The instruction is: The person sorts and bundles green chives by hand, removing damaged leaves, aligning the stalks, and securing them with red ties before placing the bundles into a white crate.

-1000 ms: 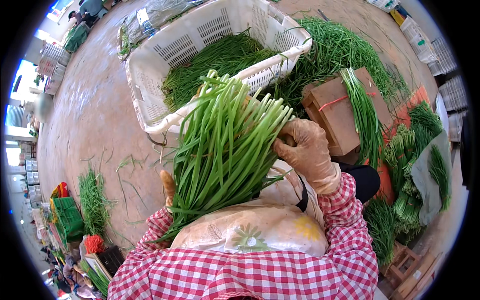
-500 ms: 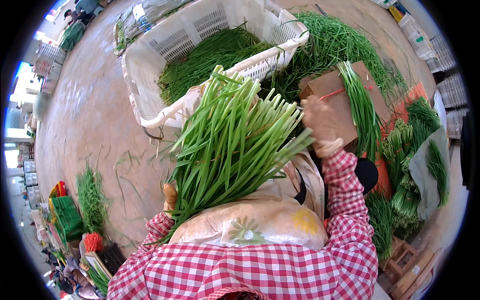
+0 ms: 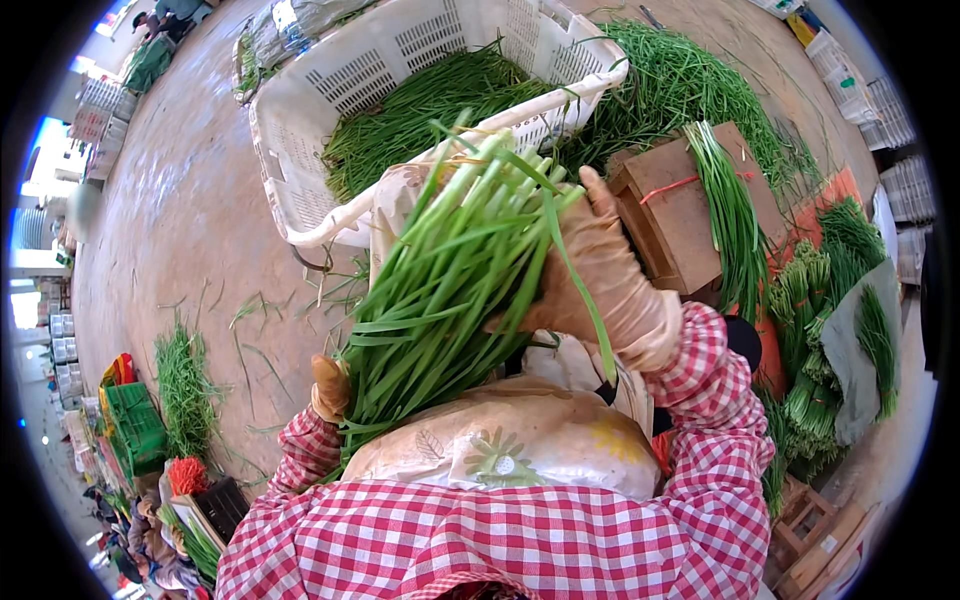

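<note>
A big loose bunch of garlic chives (image 3: pixel 440 290) slants across my lap, its pale cut ends up toward the crate and its leaf tips down at the left. My left hand (image 3: pixel 330 388), in a tan glove, grips the leafy end; most of its fingers are hidden behind the leaves. My right hand (image 3: pixel 610 285), gloved as well, is closed round the right side of the bunch near the cut ends, thumb pointing up. One stray leaf hangs down over the right glove. Below the bunch, a stained apron (image 3: pixel 500 440) covers my lap.
A white slotted crate (image 3: pixel 325 235) with loose chives stands ahead, a large heap of chives (image 3: pixel 680 90) to its right. A tied bundle (image 3: pixel 715 190) lies on a brown wooden box (image 3: pixel 670 230). Several bundles (image 3: pixel 815 390) lie at right; a green crate (image 3: pixel 135 425) stands left.
My right hand has moved left from beside the wooden box onto the bunch. The cut ends, spread wide before, are now drawn together, and the bunch is narrower.
</note>
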Demonstrator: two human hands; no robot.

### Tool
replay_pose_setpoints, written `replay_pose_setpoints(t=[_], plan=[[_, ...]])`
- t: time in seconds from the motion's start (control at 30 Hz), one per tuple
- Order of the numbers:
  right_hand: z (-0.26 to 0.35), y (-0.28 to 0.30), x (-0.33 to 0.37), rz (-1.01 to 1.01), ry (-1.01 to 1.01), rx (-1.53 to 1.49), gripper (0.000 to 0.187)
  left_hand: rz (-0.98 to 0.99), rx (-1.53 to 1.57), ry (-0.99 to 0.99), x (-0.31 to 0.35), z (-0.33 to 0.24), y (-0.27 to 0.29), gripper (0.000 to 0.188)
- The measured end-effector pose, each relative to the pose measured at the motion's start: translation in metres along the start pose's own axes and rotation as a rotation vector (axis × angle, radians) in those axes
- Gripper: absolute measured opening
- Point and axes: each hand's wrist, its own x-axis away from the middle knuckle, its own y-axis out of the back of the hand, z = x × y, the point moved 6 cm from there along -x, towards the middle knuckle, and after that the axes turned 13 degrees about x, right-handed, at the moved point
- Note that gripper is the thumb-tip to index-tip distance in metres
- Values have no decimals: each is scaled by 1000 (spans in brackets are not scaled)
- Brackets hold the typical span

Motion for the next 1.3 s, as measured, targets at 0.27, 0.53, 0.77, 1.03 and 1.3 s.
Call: replay_pose_setpoints(t=[0.27,0.53,0.77,1.03,1.3], plan=[[-8,-8,2,-292,-337,-195,21,-135,428,-100,-7,11,55,104],[-77,-73,0,-436,-721,-440,11,-167,400,-124,5,24,80,97],[-143,-199,62,-139,-816,-81,19,-150,307,-87,18,34,81,92],[-103,-266,154,1248,-668,-67,49,-123,40,-33,41,54,101,89],[-68,37,-14,-320,-183,-683,87,16,52,-1,8,19,9,94]])
